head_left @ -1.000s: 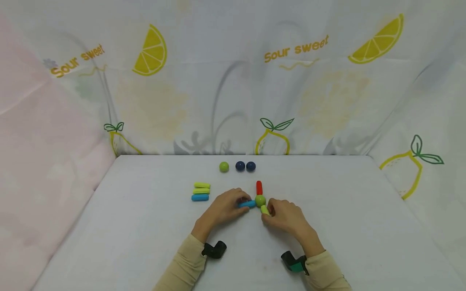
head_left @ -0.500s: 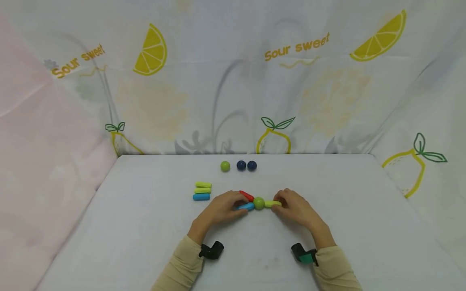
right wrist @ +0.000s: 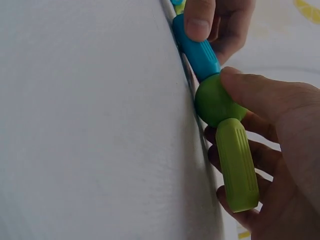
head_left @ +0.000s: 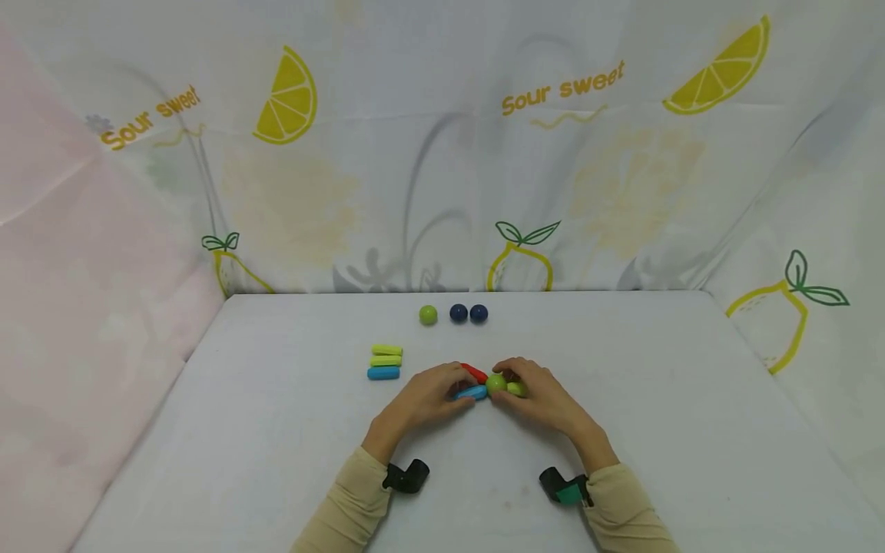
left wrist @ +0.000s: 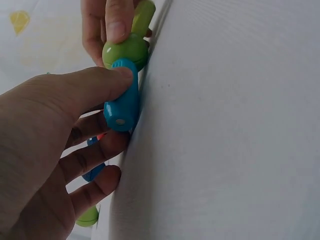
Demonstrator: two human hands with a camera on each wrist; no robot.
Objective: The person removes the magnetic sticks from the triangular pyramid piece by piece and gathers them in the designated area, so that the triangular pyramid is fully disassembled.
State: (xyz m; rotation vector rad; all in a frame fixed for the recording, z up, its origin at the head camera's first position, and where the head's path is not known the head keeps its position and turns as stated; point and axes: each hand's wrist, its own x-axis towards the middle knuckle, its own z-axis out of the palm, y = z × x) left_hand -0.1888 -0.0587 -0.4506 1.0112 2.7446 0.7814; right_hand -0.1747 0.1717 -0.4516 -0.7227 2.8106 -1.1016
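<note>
A green ball joins a blue rod on its left, a red rod at its far left, and a yellow-green rod on its right. My left hand pinches the blue rod, its thumb lying along the top in the left wrist view. Gripping the green ball is my right hand, thumb on one side and fingers behind. In the right wrist view the yellow-green rod sticks out under my right palm. My left fingers partly cover the red rod in the head view.
Two yellow-green rods and a blue rod lie stacked side by side left of my hands. Toward the table's back edge sit a loose green ball and two dark blue balls. A printed cloth hangs behind.
The yellow-green rod swung from pointing nearest me to pointing right, and the red rod swung left toward the blue one. My right hand shifted from that yellow-green rod onto the ball.
</note>
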